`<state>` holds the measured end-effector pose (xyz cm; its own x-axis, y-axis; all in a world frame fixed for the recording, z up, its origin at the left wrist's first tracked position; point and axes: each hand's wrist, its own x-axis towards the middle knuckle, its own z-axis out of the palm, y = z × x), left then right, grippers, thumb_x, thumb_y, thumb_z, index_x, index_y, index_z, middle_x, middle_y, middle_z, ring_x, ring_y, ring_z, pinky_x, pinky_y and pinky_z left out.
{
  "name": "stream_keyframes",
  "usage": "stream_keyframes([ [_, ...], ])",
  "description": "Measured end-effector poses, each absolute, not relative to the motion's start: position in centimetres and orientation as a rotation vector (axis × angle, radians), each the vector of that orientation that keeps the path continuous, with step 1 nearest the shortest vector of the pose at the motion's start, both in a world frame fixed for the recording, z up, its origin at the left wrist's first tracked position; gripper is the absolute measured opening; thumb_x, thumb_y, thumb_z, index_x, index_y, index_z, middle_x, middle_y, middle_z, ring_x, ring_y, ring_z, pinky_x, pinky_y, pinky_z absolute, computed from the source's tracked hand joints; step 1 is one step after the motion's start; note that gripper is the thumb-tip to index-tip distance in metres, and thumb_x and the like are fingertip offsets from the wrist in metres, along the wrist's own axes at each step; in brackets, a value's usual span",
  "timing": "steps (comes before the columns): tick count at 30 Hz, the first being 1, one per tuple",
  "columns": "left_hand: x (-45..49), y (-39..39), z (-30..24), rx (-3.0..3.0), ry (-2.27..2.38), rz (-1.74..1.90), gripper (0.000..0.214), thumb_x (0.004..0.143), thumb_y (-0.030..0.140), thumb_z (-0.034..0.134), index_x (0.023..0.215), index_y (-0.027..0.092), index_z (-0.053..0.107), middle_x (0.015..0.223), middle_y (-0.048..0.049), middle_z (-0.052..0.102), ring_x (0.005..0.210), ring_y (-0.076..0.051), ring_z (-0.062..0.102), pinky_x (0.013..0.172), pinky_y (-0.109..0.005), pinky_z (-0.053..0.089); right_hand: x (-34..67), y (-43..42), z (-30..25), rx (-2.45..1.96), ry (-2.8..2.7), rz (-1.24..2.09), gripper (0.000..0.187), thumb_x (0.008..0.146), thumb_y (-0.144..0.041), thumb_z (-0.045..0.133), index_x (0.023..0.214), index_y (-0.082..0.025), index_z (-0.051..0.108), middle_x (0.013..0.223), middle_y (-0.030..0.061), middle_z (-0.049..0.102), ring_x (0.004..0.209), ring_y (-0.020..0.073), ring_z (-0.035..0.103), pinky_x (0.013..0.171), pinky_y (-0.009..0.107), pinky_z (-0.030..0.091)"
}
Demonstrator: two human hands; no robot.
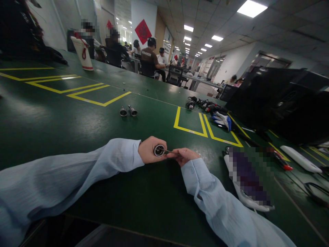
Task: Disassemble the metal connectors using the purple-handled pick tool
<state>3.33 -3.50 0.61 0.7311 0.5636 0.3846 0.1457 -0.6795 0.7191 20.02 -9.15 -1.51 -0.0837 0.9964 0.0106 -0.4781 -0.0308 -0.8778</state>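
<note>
My left hand [152, 150] is wrapped round a hollow metal part [159, 150], whose round open end faces me. My right hand [184, 156] is closed in a pinch on a slim metal tool [169, 152] that reaches to the part's rim; its exact kind is too small to make out. Both hands are close together above the green table. Farther back, a metal cup-shaped part with a narrow stem [123, 111] stands beside a similar tilted metal part [133, 110].
Yellow tape outlines [191, 131] mark the green table [64, 127]. At right lie blue-and-white gloves [221, 120], dark cabled gear [195, 103], a blurred-out white-edged device [238, 192] and a red-tipped tool [285, 165]. A white cup [82, 55] stands far left. People sit beyond the table.
</note>
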Motion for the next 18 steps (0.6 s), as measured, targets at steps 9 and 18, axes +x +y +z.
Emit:
stream_keyframes([
  [9, 3.4, -3.4, 0.5, 2.353, 0.729, 0.817, 0.013, 0.069, 0.022, 0.055, 0.062, 0.012, 0.051, 0.054, 0.0020, 0.053, 0.048, -0.006, 0.046, 0.044, -0.016, 0.035, 19.8, -10.4, -0.3, -0.903, -1.067, 1.169, 0.008, 0.067, -0.022, 0.060, 0.064, -0.019, 0.067, 0.063, 0.0023, 0.070, 0.065, 0.0188, 0.064, 0.072, 0.035, 0.046],
  [18, 3.4, -3.3, 0.7, 2.532, 0.952, 0.843, 0.015, 0.070, 0.025, 0.053, 0.059, 0.014, 0.050, 0.051, 0.0031, 0.048, 0.047, -0.008, 0.044, 0.045, -0.018, 0.031, 18.5, -11.6, -0.1, -1.095, -1.550, 0.378, 0.013, 0.074, -0.023, 0.054, 0.069, -0.021, 0.066, 0.068, 0.0044, 0.067, 0.069, 0.0182, 0.058, 0.069, 0.034, 0.044],
])
